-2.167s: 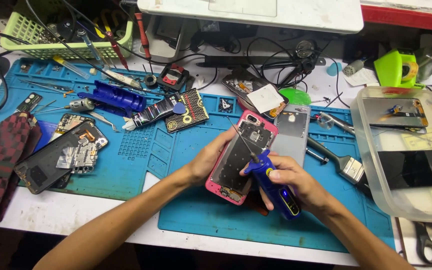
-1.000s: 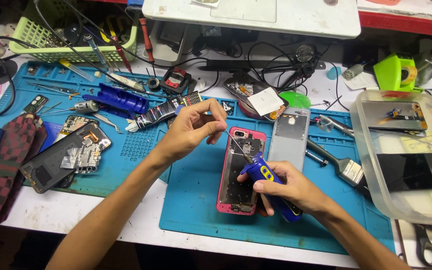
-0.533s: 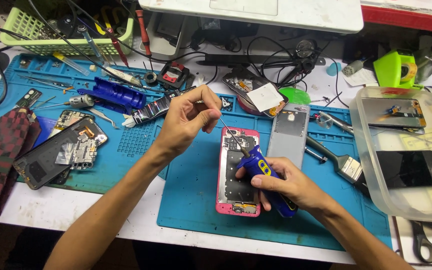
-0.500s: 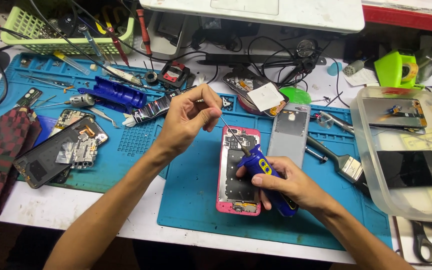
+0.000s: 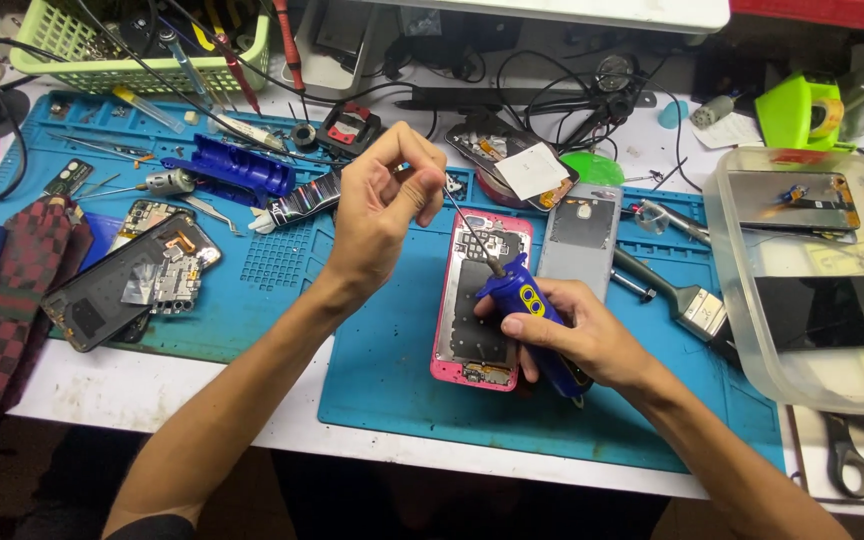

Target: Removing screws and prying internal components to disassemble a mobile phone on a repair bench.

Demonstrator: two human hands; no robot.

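Head view looks down on your bench; your right hand [image 5: 577,340] is wrapped tight around a blue electric screwdriver [image 5: 532,322], its thin bit slanting up toward eleven o'clock, away from the work, probably so the tip is free to reach; your left hand [image 5: 382,205] hangs above the blue mat [image 5: 382,390] at ten o'clock from the driver, thumb and forefinger pressed together near the bit's tip; whether they pinch a small screw or the tip itself I cannot tell; the opened pink phone [image 5: 477,300] lies flat on the mat just beside your right hand at nine o'clock, back off and innards up, so you can get at it from above; a grey back cover [image 5: 580,232] lies against the phone's right edge, close at hand; a flat brush [image 5: 682,300] lies at three o'clock; a second stripped phone [image 5: 132,280] rests well apart at nine o'clock; a clear plastic tub [image 5: 742,330] at the right edge holds screens, kept off the crowded mat.
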